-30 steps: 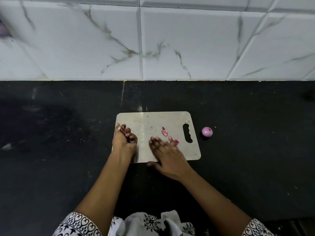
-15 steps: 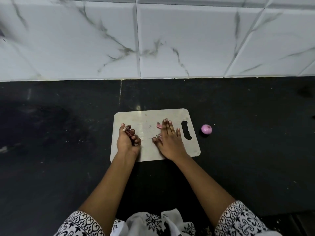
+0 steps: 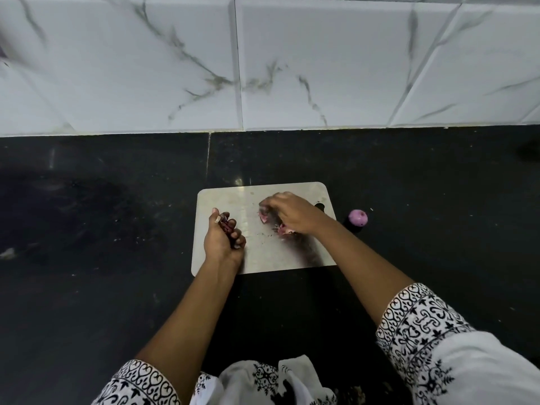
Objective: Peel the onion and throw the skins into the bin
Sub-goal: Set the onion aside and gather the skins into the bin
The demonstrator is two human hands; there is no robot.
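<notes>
A steel cutting board [image 3: 263, 258] lies on the black counter [image 3: 117, 287]. My left hand [image 3: 223, 239] rests on the board's left side, closed around a bunch of dark red onion skins [image 3: 225, 225]. My right hand [image 3: 292, 213] is over the board's middle, fingers curled down onto pink skin pieces [image 3: 264, 219], with another piece [image 3: 283, 230] under the palm. The peeled purple onion [image 3: 358, 217] sits on the counter just right of the board. No bin is in view.
A white marble-tiled wall [image 3: 263, 62] rises behind the counter. Small crumbs lie scattered on the black surface around the board. My patterned white sleeves [image 3: 420, 325] are at the bottom of the view.
My right hand has moved further up the board and curled its fingers onto the pink skin pieces. My left hand has kept its hold on the skins.
</notes>
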